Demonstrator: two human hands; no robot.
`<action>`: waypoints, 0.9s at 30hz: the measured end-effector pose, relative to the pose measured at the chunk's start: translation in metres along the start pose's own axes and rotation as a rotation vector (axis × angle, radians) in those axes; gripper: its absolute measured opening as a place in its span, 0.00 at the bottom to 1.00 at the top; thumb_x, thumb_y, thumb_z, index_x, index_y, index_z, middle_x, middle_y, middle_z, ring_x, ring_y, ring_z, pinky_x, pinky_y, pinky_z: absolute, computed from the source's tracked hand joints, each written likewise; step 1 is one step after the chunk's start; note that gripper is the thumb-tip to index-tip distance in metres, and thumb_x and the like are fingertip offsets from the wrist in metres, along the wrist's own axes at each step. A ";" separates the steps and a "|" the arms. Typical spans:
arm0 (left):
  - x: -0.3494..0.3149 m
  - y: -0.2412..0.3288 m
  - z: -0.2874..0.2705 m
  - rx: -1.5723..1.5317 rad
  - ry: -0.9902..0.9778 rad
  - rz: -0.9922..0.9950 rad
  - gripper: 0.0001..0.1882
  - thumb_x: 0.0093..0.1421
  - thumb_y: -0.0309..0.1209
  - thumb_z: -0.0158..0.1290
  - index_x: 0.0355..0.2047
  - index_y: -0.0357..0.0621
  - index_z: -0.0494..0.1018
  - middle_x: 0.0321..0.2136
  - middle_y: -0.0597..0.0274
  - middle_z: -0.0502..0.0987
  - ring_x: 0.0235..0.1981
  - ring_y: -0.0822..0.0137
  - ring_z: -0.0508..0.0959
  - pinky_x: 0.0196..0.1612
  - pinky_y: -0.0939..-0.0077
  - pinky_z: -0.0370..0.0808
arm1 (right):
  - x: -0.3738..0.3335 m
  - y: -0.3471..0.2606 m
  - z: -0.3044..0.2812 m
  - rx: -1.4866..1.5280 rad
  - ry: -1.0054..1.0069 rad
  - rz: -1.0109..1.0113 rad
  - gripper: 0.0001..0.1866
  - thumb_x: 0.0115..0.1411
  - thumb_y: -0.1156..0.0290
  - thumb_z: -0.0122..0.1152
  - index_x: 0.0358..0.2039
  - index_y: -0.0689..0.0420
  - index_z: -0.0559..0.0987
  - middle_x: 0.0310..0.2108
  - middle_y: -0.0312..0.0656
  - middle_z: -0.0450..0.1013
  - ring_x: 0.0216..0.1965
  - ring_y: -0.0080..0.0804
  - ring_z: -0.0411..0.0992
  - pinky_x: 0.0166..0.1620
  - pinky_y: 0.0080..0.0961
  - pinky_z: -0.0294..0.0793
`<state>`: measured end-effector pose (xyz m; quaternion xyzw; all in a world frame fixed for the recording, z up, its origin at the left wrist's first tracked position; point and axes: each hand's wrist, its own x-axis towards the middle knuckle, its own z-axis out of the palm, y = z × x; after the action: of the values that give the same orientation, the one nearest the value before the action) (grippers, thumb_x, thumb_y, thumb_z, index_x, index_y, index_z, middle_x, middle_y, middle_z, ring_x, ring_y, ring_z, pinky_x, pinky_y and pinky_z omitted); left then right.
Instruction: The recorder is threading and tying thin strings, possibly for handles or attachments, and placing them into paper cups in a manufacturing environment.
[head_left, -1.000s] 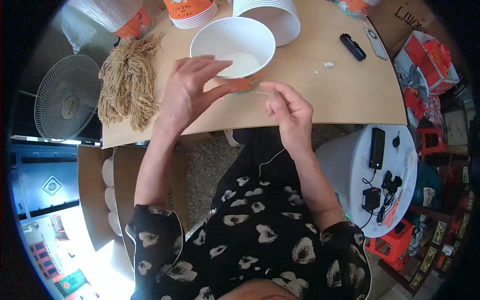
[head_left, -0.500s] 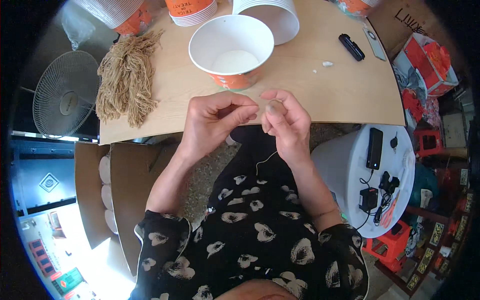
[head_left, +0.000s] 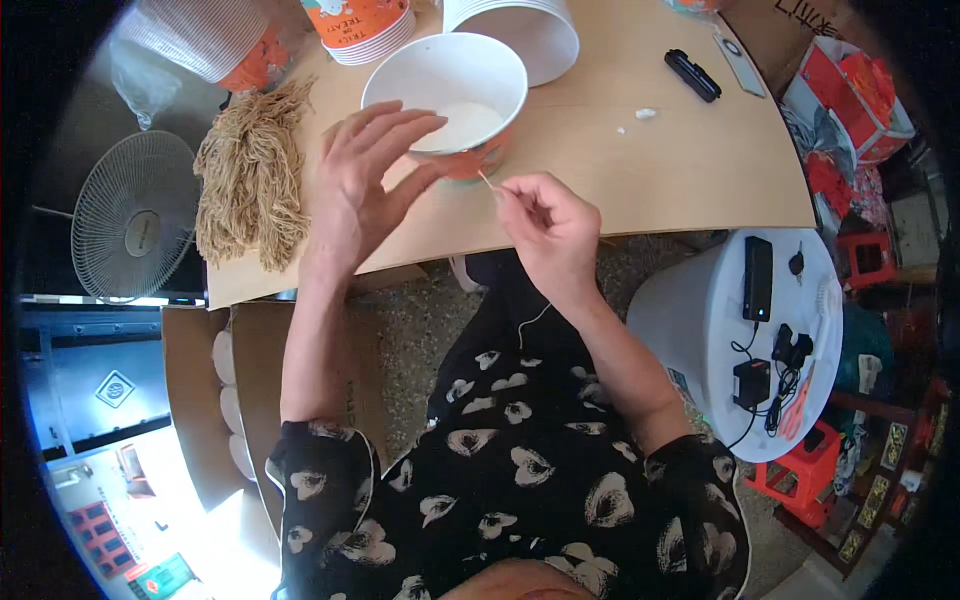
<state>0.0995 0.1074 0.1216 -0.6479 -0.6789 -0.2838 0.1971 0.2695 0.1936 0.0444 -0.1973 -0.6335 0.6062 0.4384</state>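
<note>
A thin pale string [head_left: 487, 180] sticks up from the pinched fingers of my right hand [head_left: 550, 220], just in front of the table's near edge of the bucket. More string hangs below that hand against the dark trousers. My left hand [head_left: 365, 175] is open, thumb and fingers apart and nothing between them. Its fingertips overlap the near left rim of a paper bucket [head_left: 490, 75], white inside and orange outside; I cannot tell whether they touch it. The bucket stands upright on the table.
A bundle of tan strings [head_left: 250, 180] lies at the table's left. Behind are stacked paper buckets [head_left: 525, 35] and a black object [head_left: 692, 75]. White scraps [head_left: 646, 113] lie to the right. A fan [head_left: 135, 220] stands left; a white drum [head_left: 690, 300] with chargers stands right.
My left hand has parted from the right, opened and moved up and left toward the bucket. My right hand has shifted slightly left, with the string's end now showing above its fingers.
</note>
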 end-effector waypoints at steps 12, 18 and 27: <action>-0.017 -0.003 0.014 -0.103 -0.060 -0.060 0.07 0.52 0.30 0.65 0.32 0.46 0.81 0.30 0.64 0.82 0.37 0.64 0.80 0.49 0.65 0.66 | 0.005 0.012 0.007 0.064 0.013 0.084 0.04 0.63 0.77 0.61 0.33 0.64 0.79 0.25 0.25 0.71 0.25 0.05 0.64 0.26 0.07 0.62; -0.017 -0.001 0.014 -0.114 -0.090 -0.067 0.08 0.52 0.30 0.65 0.33 0.46 0.81 0.31 0.64 0.82 0.38 0.64 0.80 0.49 0.64 0.67 | 0.008 0.015 0.006 0.060 -0.006 0.097 0.03 0.63 0.77 0.61 0.34 0.64 0.79 0.25 0.25 0.72 0.25 0.06 0.65 0.27 0.07 0.62; -0.019 -0.002 0.015 -0.137 -0.100 -0.096 0.08 0.52 0.30 0.65 0.33 0.47 0.81 0.31 0.65 0.82 0.38 0.64 0.80 0.49 0.63 0.66 | 0.014 0.010 0.008 0.062 0.018 0.103 0.05 0.62 0.76 0.62 0.30 0.64 0.78 0.20 0.25 0.70 0.22 0.08 0.63 0.24 0.10 0.61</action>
<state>0.1006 0.1031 0.0977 -0.6401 -0.6970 -0.3058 0.1045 0.2530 0.2016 0.0401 -0.2216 -0.5995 0.6454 0.4183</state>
